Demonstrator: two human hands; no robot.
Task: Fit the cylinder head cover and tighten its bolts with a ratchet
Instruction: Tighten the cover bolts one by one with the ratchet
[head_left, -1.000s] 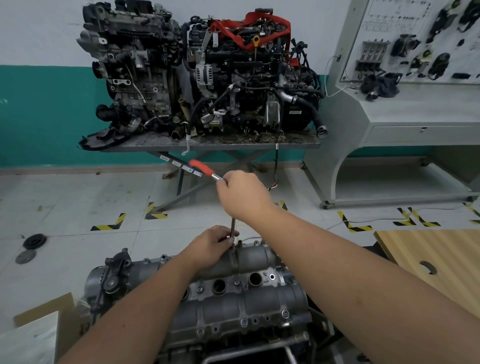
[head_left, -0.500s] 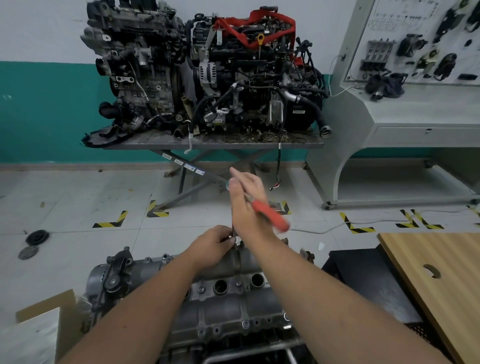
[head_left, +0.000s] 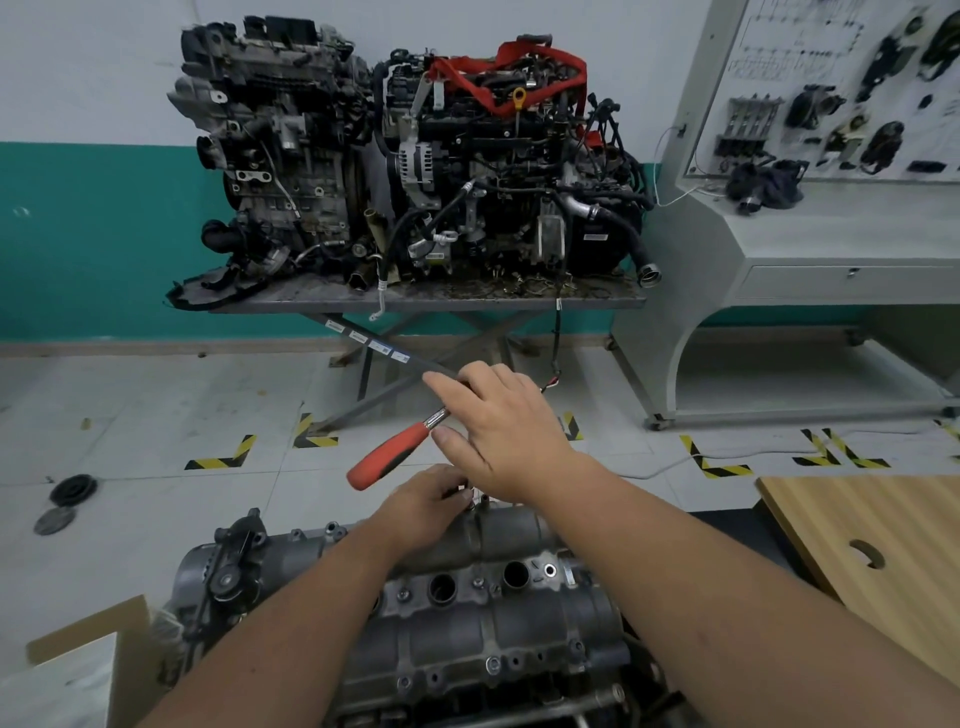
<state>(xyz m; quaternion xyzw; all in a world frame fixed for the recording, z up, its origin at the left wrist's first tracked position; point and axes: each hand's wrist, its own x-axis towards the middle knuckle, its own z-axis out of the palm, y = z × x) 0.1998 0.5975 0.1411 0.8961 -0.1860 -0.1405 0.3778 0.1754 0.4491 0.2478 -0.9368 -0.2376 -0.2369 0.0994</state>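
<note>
We judge the ratchet (head_left: 415, 441) rigid and light, best swung from its red rubber handle, which juts free left of our right hand (head_left: 506, 431); that hand holds the bare shank, fingers loosely extended. Below the grip, our left hand (head_left: 431, 501) pinches the extension at a far-edge bolt of the seated cylinder head cover (head_left: 498, 613).

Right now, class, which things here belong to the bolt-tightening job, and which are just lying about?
Job:
ratchet
head cover
right hand
left hand

Lying about:
two engines
steel table
black discs
wooden board
parts panel
</note>
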